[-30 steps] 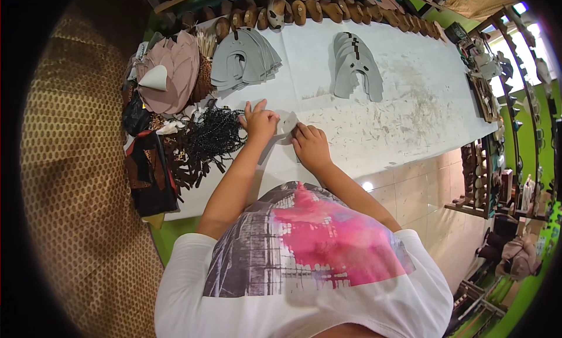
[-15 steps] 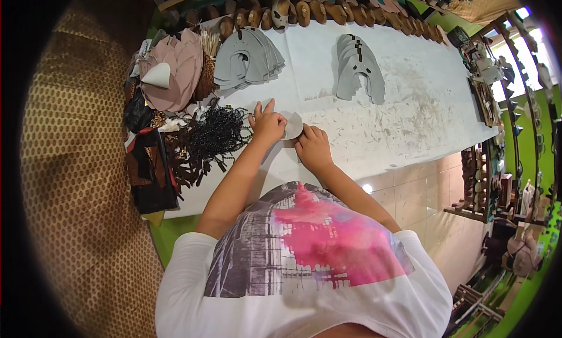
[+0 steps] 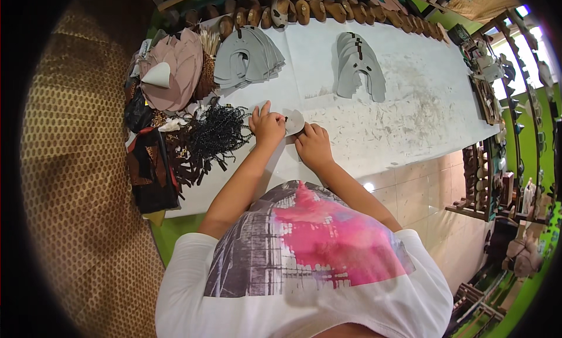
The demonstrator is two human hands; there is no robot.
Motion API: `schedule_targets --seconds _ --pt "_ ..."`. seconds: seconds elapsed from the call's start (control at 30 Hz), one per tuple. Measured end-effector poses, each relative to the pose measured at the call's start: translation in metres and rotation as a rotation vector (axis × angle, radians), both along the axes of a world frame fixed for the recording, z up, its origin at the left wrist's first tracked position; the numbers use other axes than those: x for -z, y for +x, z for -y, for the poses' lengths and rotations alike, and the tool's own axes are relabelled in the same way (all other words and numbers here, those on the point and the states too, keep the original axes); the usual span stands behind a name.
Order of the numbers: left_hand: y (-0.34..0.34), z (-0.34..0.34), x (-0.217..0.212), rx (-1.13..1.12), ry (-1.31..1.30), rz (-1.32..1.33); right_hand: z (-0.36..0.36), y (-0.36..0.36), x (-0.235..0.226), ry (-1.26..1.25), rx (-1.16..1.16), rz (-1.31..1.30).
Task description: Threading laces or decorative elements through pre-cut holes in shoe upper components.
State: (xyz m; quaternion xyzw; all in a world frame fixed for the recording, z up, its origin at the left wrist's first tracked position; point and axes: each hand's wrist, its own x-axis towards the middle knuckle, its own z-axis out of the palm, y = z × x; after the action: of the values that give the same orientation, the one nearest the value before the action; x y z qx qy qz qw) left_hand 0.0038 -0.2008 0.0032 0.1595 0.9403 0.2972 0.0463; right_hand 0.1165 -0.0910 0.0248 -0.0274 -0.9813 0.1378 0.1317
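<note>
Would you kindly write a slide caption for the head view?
Left hand and right hand hold a grey cut-out piece on a white worktable, beside black cords.

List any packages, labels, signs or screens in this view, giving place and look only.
None can be made out: no package, label, sign or screen.
The left hand and right hand hold a small grey cut piece on the white table.

Bright, even daylight w/ glare top right, sharp centre, heavy fisheye bend & black vignette at edges.
</note>
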Motion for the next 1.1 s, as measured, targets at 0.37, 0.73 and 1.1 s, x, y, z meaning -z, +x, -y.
schedule_targets --seconds 0.37,0.73,1.1 --pt "-0.005 0.005 -0.016 -0.001 -0.075 0.014 0.002 -0.001 0.000 0.021 0.000 -0.006" --pt "-0.005 0.057 -0.032 0.129 -0.101 0.003 0.005 -0.002 -0.005 -0.020 0.008 -0.008" --pt "0.002 0.031 -0.053 0.206 -0.316 -0.405 0.003 -0.001 -0.003 -0.016 0.013 -0.002"
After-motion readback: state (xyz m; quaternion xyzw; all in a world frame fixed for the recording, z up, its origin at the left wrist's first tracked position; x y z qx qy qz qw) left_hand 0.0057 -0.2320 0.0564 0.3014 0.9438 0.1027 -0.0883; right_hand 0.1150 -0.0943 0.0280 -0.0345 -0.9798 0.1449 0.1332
